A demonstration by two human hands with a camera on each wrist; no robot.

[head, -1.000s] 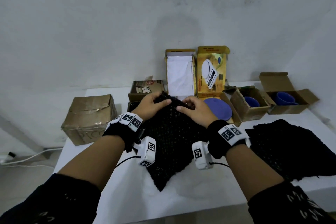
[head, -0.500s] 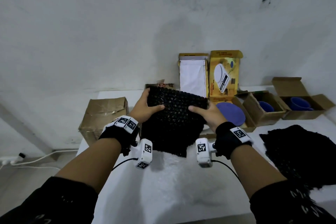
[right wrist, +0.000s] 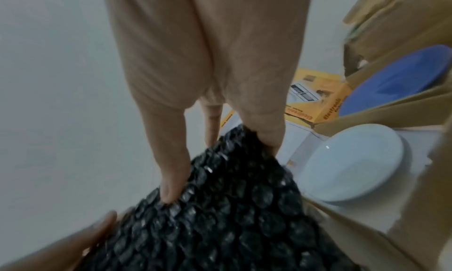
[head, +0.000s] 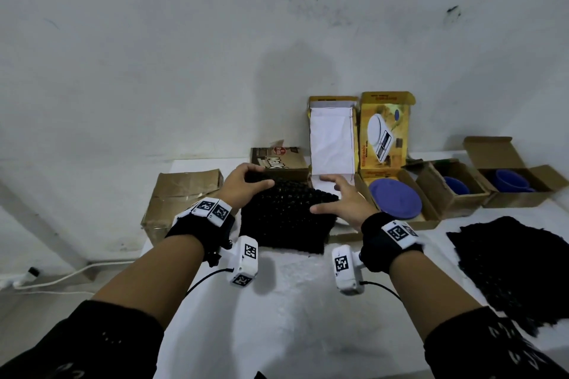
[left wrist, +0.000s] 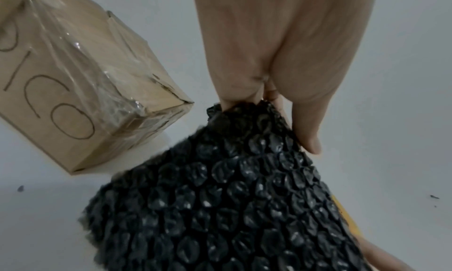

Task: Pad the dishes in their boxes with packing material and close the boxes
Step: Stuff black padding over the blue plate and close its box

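A folded sheet of black bubble wrap (head: 284, 218), glossy and pebbled, is held just left of the yellow box (head: 400, 209) with the blue plate (head: 395, 199). Its far corner is gripped by the left hand (head: 243, 184); straight fingers of the right hand (head: 346, 201) rest on it.

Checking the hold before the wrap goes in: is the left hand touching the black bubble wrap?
Touching. The left wrist view shows the left hand pinching the black bubble wrap at its top edge.
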